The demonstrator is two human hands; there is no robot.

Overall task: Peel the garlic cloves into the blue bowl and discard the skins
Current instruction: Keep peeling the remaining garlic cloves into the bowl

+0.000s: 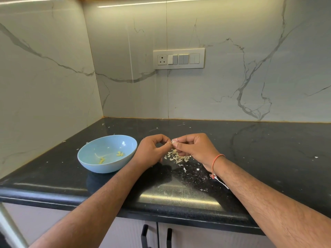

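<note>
A light blue bowl [107, 153] sits on the black countertop, left of my hands, with a few small yellowish garlic pieces [119, 154] inside. My left hand [151, 152] and my right hand [194, 149] meet fingertip to fingertip above the counter, both pinching a small whitish garlic clove [173, 141] between them. Directly beneath the hands lies a pile of papery garlic skins [178, 157]. Most of the clove is hidden by my fingers.
The black granite countertop [250, 149] carries scattered skin flakes around the pile and toward the front edge. Marble walls close off the left and back sides, with a switch panel [179, 59] on the back wall. Cabinet handles [144, 236] show below the counter edge.
</note>
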